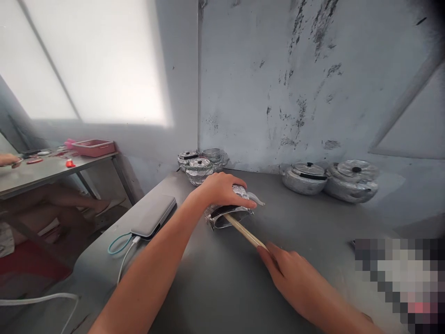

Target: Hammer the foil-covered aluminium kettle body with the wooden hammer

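My left hand [222,190] lies over a small shiny metal pot [227,215] that rests on its side on the grey table [313,222], fingers curled over its top. My right hand [288,273] grips the near end of a thin wooden stick [245,232]. The stick's far end reaches into the pot's dark opening.
Two lidded metal pots [304,177] [352,180] stand at the back right by the wall, several smaller ones [200,168] at the back middle. A grey power bank [153,215] with cables lies left. Another person's hand [10,161] rests on a side table holding a pink tray [93,147].
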The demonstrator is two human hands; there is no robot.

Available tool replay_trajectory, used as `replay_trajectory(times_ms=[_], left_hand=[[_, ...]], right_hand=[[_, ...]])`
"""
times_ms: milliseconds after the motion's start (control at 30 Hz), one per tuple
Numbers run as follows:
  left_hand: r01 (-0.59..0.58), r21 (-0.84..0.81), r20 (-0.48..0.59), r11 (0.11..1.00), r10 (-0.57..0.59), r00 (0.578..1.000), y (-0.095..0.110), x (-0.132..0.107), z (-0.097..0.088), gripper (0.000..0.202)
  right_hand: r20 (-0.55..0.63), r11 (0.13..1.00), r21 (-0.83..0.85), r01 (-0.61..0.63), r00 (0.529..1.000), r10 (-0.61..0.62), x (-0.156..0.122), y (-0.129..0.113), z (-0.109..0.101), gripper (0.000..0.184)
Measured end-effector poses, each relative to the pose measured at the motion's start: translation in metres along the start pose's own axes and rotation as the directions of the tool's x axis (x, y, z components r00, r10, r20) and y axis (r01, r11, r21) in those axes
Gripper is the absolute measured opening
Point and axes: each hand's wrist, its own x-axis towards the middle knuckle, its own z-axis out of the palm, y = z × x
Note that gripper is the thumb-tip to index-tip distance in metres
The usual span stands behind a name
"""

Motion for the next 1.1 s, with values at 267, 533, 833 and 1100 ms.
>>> replay_trajectory(times_ms=[267,533,833,1100], left_hand=[[-0.002,-0.014,-0.017,1.0,0.002,1.0,-0.0014,0.0007,0.0019,0.074],[0.004,-0.024,-0.007,1.0,-0.004,1.0,-0.0022,0.0008,0.0015,0.074],[0.003,-0.022,-0.008,1.0,-0.003,1.0,-0.0039,0.0019,0.0022,0.075],[0.008,-0.021,-0.011,1.0,-0.008,1.0,-0.0023,0.0009,0.0012,0.074]], right_hand=[[-0.023,0.996,-0.092,-0.003,1.0,0.001,-0.003,-0.003,-0.0002,0.04],[-0.055,0.994,-0.108,-0.032,0.998,0.027,-0.0019,0.0003,-0.0016,0.038],[-0.039,0.993,-0.115,-0.007,0.999,0.002,-0.006,0.0035,0.0028,0.041],[-0.027,0.981,-0.193,-0.005,1.0,0.0,-0.0045,-0.002,0.0049,0.038]])
